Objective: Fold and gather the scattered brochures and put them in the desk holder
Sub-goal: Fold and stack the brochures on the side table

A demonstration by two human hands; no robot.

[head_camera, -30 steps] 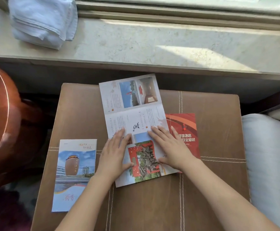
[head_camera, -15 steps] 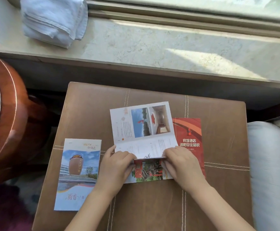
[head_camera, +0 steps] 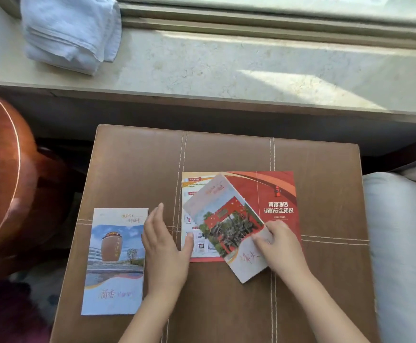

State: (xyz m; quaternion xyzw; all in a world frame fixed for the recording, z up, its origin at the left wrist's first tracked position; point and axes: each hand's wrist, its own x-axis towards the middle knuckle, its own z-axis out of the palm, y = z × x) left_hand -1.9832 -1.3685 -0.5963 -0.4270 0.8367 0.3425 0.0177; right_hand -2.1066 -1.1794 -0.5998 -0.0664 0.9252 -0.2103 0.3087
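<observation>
A folded brochure with a red gate picture (head_camera: 226,226) lies tilted on top of an unfolded red brochure (head_camera: 276,194) on the brown leather stool (head_camera: 137,164). My right hand (head_camera: 278,246) pinches the folded brochure at its lower right corner. My left hand (head_camera: 164,246) hovers flat with straight fingers between that brochure and a folded blue brochure with a jar-shaped building (head_camera: 115,261) at the stool's left. No desk holder is in view.
A folded white towel (head_camera: 70,33) lies on the marble window sill (head_camera: 226,68) behind the stool. A round wooden table (head_camera: 6,184) stands at the left. A pale cushion (head_camera: 402,243) sits at the right.
The white brochure was folded down over itself into a compact stack. It now lies turned at an angle, held by my right hand alone. My left hand has let go and moved left.
</observation>
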